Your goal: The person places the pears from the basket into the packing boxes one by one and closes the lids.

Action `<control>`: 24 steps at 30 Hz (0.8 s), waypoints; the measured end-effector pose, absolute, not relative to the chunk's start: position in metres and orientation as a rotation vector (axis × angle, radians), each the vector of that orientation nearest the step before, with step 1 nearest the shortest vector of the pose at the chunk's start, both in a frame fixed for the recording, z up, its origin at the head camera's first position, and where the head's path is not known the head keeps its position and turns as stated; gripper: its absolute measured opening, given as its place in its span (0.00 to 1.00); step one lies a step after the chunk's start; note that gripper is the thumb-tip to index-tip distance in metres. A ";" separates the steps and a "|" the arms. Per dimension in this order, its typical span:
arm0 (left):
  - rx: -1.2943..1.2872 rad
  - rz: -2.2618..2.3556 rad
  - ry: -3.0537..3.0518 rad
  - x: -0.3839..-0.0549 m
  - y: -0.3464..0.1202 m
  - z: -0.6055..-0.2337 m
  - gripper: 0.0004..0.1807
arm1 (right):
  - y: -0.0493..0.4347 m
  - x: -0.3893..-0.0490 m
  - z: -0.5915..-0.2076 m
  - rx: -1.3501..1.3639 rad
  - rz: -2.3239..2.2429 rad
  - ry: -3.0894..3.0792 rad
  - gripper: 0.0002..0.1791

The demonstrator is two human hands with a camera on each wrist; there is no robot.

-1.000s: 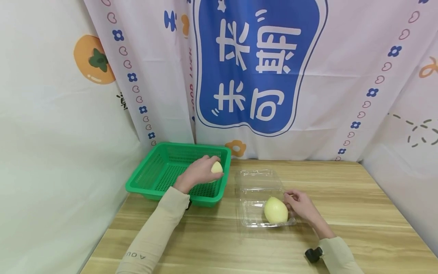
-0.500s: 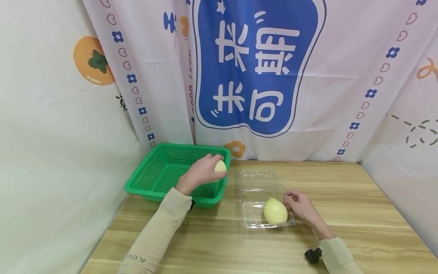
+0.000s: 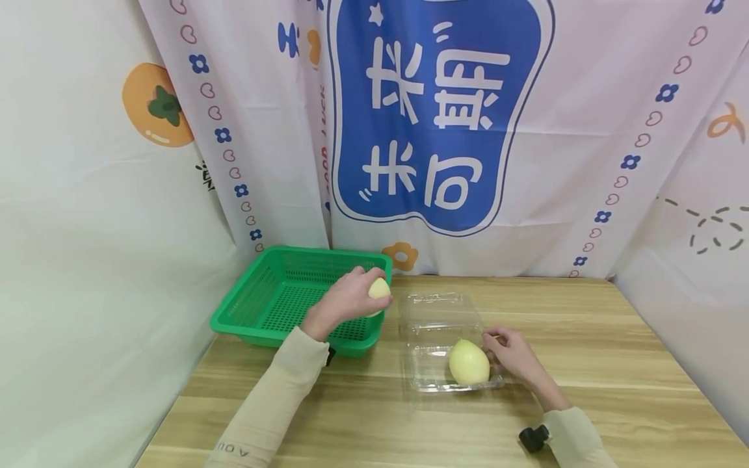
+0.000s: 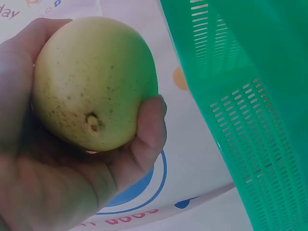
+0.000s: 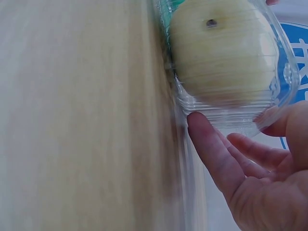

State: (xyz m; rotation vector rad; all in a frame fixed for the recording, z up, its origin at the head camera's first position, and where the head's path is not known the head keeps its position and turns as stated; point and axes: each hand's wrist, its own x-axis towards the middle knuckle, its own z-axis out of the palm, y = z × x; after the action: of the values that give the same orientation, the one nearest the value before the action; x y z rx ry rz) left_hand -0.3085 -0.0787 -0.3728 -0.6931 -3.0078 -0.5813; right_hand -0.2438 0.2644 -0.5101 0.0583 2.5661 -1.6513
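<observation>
My left hand (image 3: 351,296) grips a pale yellow-green pear (image 4: 96,82) over the right side of the green plastic basket (image 3: 248,330). Brown specks and a short stem show on this pear in the left wrist view. A clear plastic clamshell container (image 3: 430,374) lies with its lid folded back on the table. In its right half sits another pear (image 3: 469,363). At the container's right side, my right hand (image 3: 515,354) holds the edge. The right wrist view shows its thumb at the rim and a fingertip (image 5: 197,122) low against the wall.
The wooden table (image 3: 614,364) carries the basket at the back left and the container to its right. A printed cloth (image 3: 544,195) hangs behind the table's far edge. White sheeting (image 3: 105,273) closes off the left side.
My left hand has moved a little to the right with the pear, toward the basket's right rim. The right hand stays at the container, and the head view has shifted slightly.
</observation>
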 end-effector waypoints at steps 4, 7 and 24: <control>-0.704 -0.623 -3.005 -0.308 -0.077 -0.375 0.27 | 0.264 -0.243 -0.510 0.056 -1.628 2.581 0.25; -0.707 -0.647 -3.000 -0.309 -0.075 -0.376 0.26 | 0.265 -0.243 -0.510 0.051 -1.631 2.582 0.25; -0.700 -0.709 -3.002 -0.305 -0.062 -0.378 0.27 | 0.264 -0.244 -0.512 0.044 -1.637 2.571 0.26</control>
State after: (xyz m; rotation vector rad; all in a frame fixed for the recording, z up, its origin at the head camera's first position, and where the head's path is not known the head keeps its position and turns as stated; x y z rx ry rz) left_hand -0.3046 -0.0621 -0.3785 -0.7000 -3.0025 -0.7090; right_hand -0.2441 0.2640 -0.5122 0.0436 2.5712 -1.6366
